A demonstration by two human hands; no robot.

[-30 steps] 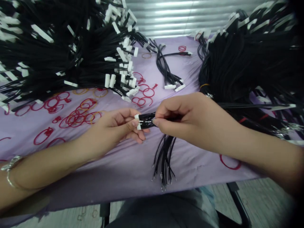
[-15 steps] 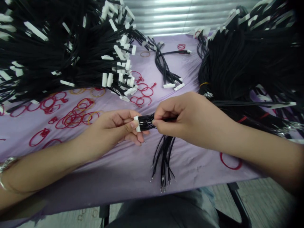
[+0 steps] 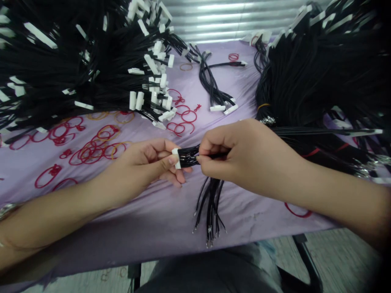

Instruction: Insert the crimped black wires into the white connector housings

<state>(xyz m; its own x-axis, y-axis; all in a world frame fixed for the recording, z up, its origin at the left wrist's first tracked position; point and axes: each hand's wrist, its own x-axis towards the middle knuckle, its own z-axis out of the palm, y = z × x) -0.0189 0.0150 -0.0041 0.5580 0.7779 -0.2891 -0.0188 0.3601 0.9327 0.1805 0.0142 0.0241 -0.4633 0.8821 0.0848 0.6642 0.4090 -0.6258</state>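
Note:
My left hand [image 3: 146, 162] holds a white plastic multi-pin connector [image 3: 176, 158] between thumb and fingers. A short bundle of black wires [image 3: 189, 156] runs from the connector into my right hand [image 3: 235, 152], whose thumb and fingers pinch the wires close to it. Below my hands, loose black wire ends with small metal terminals [image 3: 210, 207] hang over the lilac cloth. The connector's pin side is hidden from this angle.
Large heaps of black wire harnesses with white connectors lie at the left [image 3: 76, 69] and right [image 3: 317, 81]. A small harness bundle [image 3: 214, 85] lies between them. Red rubber bands [image 3: 91, 152] are scattered on the lilac cloth [image 3: 259, 203]. A corrugated metal wall [image 3: 229, 20] stands behind.
The connector has turned slightly in my fingers, and the wires between my hands look more spread. The whole view has shifted a little as my head moved.

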